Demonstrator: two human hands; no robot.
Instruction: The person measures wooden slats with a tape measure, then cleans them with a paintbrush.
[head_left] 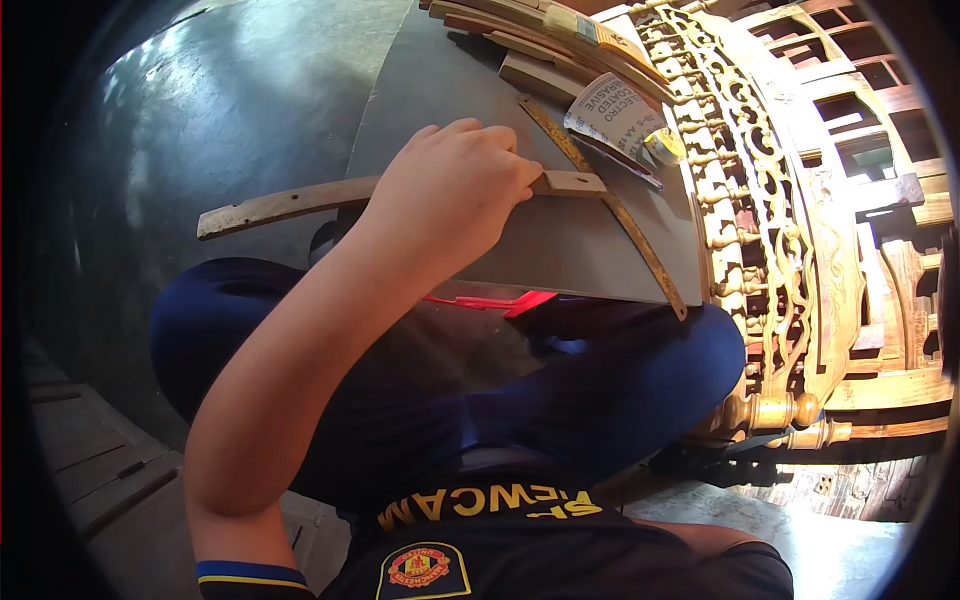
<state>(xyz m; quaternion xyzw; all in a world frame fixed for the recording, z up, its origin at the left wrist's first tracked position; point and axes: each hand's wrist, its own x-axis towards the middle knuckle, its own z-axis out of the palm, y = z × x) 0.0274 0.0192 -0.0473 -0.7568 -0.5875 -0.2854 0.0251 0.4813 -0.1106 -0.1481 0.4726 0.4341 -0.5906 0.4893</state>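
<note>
My left hand (450, 185) is closed, its fingers wrapped around a curved wooden strip (290, 205) that runs across a dark board (440, 90) in front of me. The left end of the strip sticks out past the board's edge. Its right end, marked with a small dark hole, meets a rusty metal ruler (640, 240) lying slantwise on the board. Beside the ruler lies a curled sheet of sandpaper (605, 110) with printed lettering, and near it a yellow tape roll or tape measure (663, 147). My right hand is out of view.
Several wooden pieces (540, 75) and a brush (580, 28) are piled at the board's far edge. Carved wooden latticework (760, 200) stands on the right. A red object (490, 302) shows below the board, between my crossed legs (640, 390).
</note>
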